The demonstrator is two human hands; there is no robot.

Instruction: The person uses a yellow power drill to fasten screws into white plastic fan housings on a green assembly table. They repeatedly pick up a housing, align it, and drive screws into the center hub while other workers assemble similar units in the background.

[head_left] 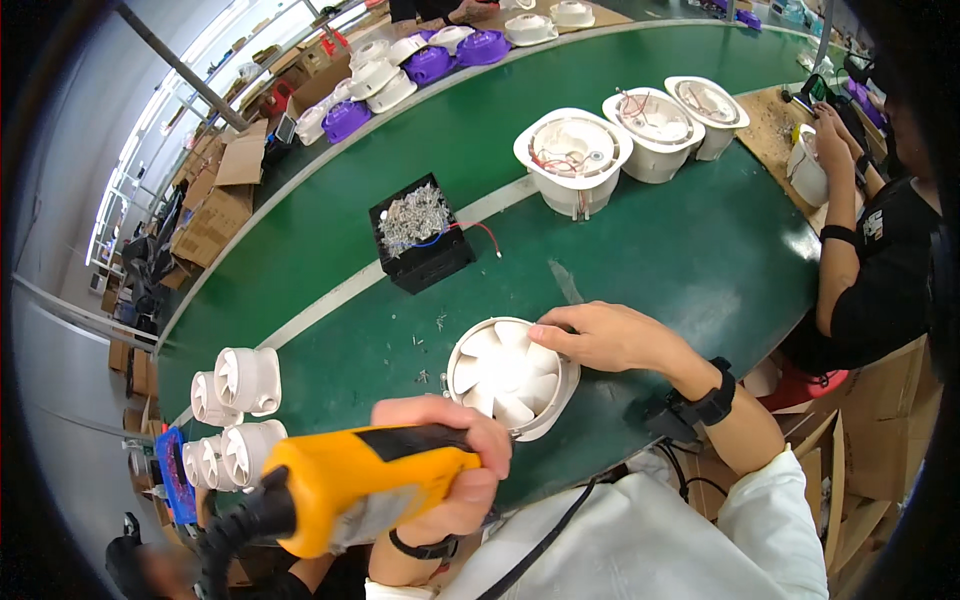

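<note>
My left hand (455,465) is wrapped around a yellow and black electric screwdriver (350,485), whose cord end points to the lower left. Its front end is hidden behind my fingers, beside the lower rim of a round white fan unit (505,370). The fan unit lies on the green table with its blades facing up. On its upper right rim rests my right hand (610,338), thumb and fingers gripping the edge. Loose small screws (422,377) lie just left of the unit. A black box (425,235) full of screws stands farther off, a thin red wire beside it.
Several white fan housings (240,455) stand at the left. White housings with wires (575,160) stand at the far right. Beyond the green belt sit purple covers (430,65) and white ones. A co-worker's hand (830,140) works at right; cardboard boxes (215,220) are stacked at far left.
</note>
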